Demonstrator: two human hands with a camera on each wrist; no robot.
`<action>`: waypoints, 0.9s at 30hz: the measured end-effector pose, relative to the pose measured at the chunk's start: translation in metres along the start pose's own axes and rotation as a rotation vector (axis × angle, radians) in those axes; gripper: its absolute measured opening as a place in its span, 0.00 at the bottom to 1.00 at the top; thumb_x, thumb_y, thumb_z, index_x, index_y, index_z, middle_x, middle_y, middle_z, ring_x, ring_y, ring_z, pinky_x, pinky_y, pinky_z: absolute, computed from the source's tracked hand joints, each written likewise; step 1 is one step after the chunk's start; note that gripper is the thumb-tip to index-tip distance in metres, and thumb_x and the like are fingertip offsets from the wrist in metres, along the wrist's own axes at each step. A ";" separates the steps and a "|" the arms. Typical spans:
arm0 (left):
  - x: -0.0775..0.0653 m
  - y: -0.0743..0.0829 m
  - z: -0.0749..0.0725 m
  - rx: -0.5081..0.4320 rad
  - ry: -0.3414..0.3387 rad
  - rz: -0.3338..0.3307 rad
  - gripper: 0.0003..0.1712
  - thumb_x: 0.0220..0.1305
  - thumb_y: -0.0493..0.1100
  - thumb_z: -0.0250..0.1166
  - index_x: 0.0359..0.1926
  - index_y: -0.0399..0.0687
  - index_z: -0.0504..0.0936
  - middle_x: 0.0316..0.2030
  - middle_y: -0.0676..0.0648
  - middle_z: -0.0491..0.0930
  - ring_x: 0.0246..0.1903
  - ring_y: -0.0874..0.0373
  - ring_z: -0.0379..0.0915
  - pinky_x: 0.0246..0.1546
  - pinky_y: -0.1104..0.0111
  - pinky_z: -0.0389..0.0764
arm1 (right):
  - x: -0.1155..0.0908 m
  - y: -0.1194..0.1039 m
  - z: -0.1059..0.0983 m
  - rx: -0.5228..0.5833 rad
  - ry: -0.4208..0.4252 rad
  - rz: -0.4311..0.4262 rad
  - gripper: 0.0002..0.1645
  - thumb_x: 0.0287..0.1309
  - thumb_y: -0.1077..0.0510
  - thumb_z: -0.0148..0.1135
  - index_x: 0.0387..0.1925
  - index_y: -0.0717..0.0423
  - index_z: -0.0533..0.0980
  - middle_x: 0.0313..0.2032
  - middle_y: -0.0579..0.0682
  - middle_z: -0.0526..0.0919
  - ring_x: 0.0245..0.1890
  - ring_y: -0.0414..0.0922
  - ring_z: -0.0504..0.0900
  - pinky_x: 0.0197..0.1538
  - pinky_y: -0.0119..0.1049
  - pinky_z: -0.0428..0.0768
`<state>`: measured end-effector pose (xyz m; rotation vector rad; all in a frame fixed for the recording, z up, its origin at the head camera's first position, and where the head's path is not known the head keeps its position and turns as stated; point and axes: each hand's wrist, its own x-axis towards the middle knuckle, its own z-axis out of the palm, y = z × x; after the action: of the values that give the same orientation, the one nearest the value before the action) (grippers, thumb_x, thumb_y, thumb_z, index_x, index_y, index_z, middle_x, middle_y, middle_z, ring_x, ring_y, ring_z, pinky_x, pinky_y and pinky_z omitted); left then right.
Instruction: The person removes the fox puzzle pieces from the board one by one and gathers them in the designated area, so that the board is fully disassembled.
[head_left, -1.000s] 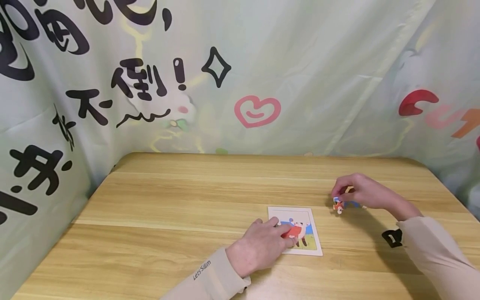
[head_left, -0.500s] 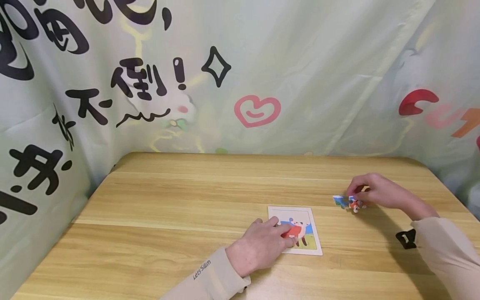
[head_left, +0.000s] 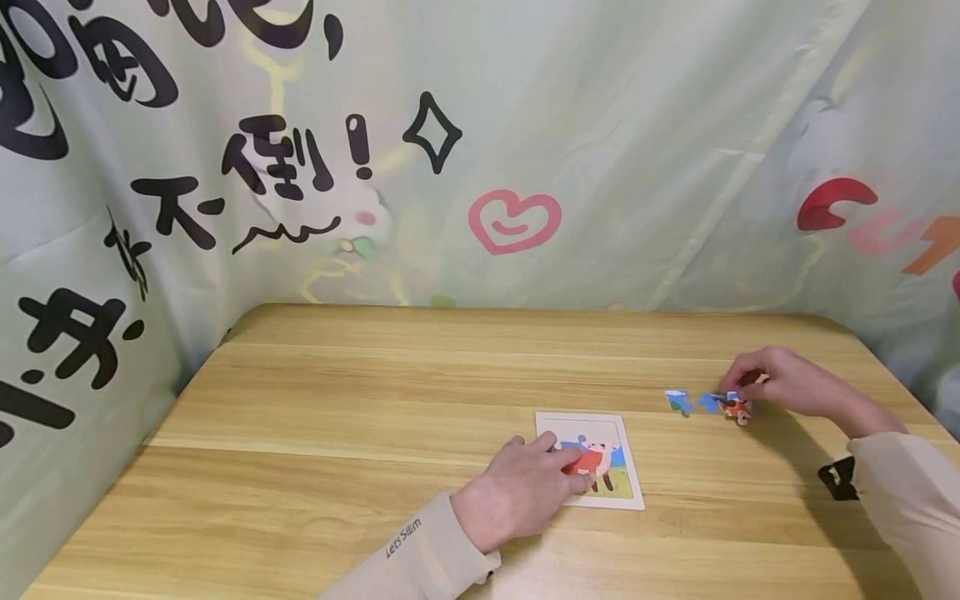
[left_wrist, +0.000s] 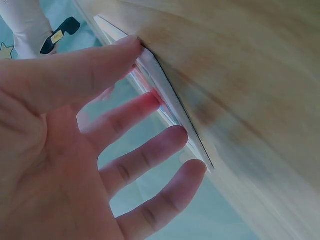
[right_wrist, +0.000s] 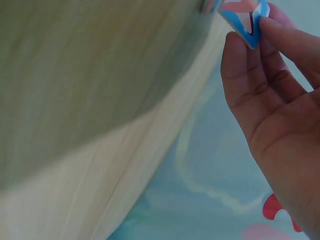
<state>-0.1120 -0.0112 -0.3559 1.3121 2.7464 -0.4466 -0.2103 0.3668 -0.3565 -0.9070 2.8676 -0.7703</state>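
Observation:
My left hand (head_left: 521,487) rests with spread fingers on a square puzzle board (head_left: 626,492) that shows a pale animal with a red body on blue and green. In the left wrist view the fingertips (left_wrist: 172,137) touch the board along its edge. Farther right, my right hand (head_left: 787,383) pinches a small jigsaw piece (head_left: 737,408) of red, white and blue. The right wrist view shows this piece, blue-edged (right_wrist: 255,35), between thumb and fingers. Two loose blue jigsaw pieces, one with green (head_left: 678,402) and one plainer (head_left: 708,403), lie left of that hand.
The wooden table (head_left: 337,400) reaches to a pale printed curtain (head_left: 637,167) at the back and sides. A black wrist strap (head_left: 838,478) shows at the right sleeve (head_left: 907,492).
My right hand has moved to the right with the red and white jigsaw piece. Two blue pieces that it partly hid now lie in sight. The left hand has stayed put.

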 end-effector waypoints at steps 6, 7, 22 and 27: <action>0.001 0.000 0.000 -0.005 0.003 0.001 0.25 0.74 0.47 0.60 0.66 0.80 0.76 0.68 0.63 0.68 0.52 0.58 0.68 0.45 0.66 0.79 | -0.007 0.011 -0.002 0.015 -0.017 0.041 0.14 0.49 0.79 0.65 0.30 0.60 0.83 0.30 0.38 0.83 0.31 0.28 0.76 0.30 0.31 0.76; 0.001 0.000 0.000 -0.004 0.003 0.001 0.25 0.74 0.47 0.60 0.66 0.80 0.76 0.68 0.63 0.68 0.51 0.58 0.68 0.43 0.67 0.79 | -0.008 0.013 -0.003 0.020 -0.024 0.049 0.13 0.49 0.79 0.65 0.30 0.60 0.83 0.30 0.39 0.83 0.31 0.28 0.75 0.29 0.31 0.76; 0.001 -0.001 0.002 0.006 0.048 0.018 0.23 0.74 0.47 0.60 0.65 0.77 0.77 0.66 0.61 0.70 0.43 0.54 0.69 0.30 0.73 0.73 | -0.010 0.020 -0.003 0.016 -0.053 0.161 0.11 0.50 0.78 0.65 0.29 0.62 0.83 0.32 0.49 0.85 0.29 0.30 0.74 0.28 0.33 0.75; 0.001 -0.002 0.002 0.006 0.053 0.024 0.23 0.75 0.47 0.59 0.65 0.77 0.78 0.65 0.61 0.70 0.42 0.54 0.68 0.30 0.73 0.73 | -0.008 0.018 -0.003 -0.006 -0.080 0.192 0.11 0.51 0.77 0.65 0.29 0.60 0.83 0.33 0.50 0.85 0.30 0.31 0.74 0.31 0.33 0.76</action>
<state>-0.1139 -0.0120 -0.3575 1.3768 2.7706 -0.4246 -0.2144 0.3855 -0.3630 -0.6352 2.8342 -0.6901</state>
